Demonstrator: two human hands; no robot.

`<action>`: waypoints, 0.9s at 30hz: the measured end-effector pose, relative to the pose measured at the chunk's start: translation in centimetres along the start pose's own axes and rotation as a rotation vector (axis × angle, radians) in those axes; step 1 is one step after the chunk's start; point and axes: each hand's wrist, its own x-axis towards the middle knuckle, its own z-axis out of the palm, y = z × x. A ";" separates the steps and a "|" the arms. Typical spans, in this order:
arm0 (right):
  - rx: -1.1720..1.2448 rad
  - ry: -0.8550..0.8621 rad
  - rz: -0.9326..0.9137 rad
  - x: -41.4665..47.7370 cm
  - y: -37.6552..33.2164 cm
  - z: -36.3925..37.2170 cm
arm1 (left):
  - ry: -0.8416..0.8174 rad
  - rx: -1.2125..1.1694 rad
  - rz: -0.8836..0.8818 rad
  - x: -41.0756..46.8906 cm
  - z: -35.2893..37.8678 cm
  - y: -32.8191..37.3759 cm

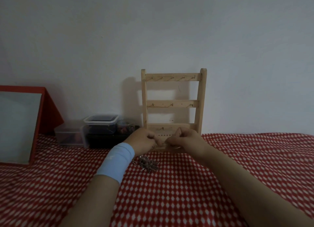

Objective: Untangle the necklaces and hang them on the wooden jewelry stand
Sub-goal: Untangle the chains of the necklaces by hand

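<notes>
Red dotted cloth (186,192) ran wide, open room right and front. Stand (173,77) stood upright against wall, hooks bare. Mirror (17,125) leaned far left, boxes (100,125) crowded between it and stand. Left hand (142,139) and right hand (186,139) met knuckles-up at stand's base, fingers curled, both pinching thin chain (170,138). Necklaces (147,164) lay heaped on cloth just below left wrist.

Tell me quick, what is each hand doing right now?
Left hand: fingers curled, pinching the thin necklace chain.
Right hand: fingers curled, pinching the same chain at its other side.
</notes>
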 end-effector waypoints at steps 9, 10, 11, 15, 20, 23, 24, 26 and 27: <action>0.188 -0.068 0.008 0.0 -0.3 -0.9 | -0.003 -0.080 0.090 -0.2 0.3 -0.1; 0.196 -0.052 0.024 0.0 -0.3 -1.0 | 0.013 -0.098 0.089 -0.2 0.1 -0.1; 0.184 -0.032 0.033 0.1 -0.2 -1.1 | 0.024 -0.102 0.087 -0.2 0.0 -0.2; 0.130 0.026 0.044 0.3 -0.1 -0.9 | 0.026 -0.130 0.052 -0.1 -0.1 -0.1; 0.227 0.020 0.033 0.5 0.0 -1.1 | 0.005 -0.417 -0.037 0.2 0.1 -0.3; 0.293 -0.002 0.038 0.6 -0.3 -1.3 | -0.033 -0.643 -0.088 0.4 0.2 -0.5; 0.307 -0.009 0.039 0.7 -0.4 -1.3 | -0.039 -0.645 -0.091 0.4 0.3 -0.4; 0.340 -0.022 0.043 0.7 -0.5 -1.3 | -0.040 -0.573 -0.086 0.1 0.4 0.1; 0.355 -0.029 0.045 0.7 -0.6 -1.3 | -0.029 -0.523 -0.066 -0.1 0.5 0.5</action>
